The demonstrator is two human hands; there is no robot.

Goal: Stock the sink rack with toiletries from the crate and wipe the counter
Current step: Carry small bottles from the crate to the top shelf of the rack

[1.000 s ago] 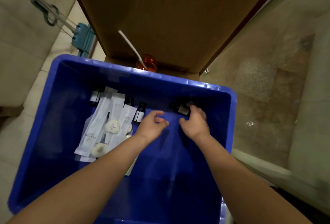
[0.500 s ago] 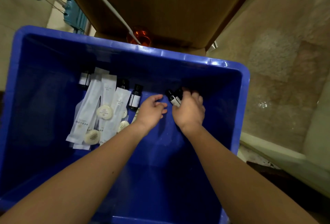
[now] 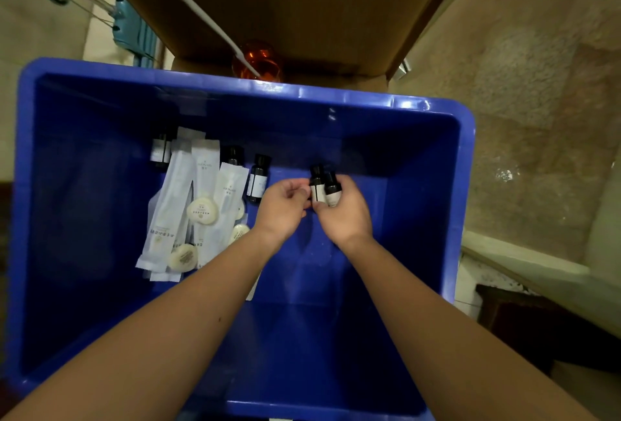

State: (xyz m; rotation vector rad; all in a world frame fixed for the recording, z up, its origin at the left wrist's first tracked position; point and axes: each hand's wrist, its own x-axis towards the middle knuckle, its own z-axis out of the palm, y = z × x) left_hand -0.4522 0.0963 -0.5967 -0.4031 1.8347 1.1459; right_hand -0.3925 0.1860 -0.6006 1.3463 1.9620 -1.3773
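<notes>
Brown wooden panel (image 3: 302, 0) ahead, pale tiled wall (image 3: 30, 61) at left, mottled beige stone (image 3: 537, 111) at right, dim warm light.

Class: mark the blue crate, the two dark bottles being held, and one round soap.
blue crate (image 3: 369, 98): head view, far rim.
dark bottles (image 3: 318, 190): head view, left bottle's white label.
round soap (image 3: 202, 212): head view, centre of its top face.

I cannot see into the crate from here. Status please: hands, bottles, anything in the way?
Right hand grips two small dark bottles inside blue crate. Left hand curled beside them, contact unclear. Nothing above them.
</notes>
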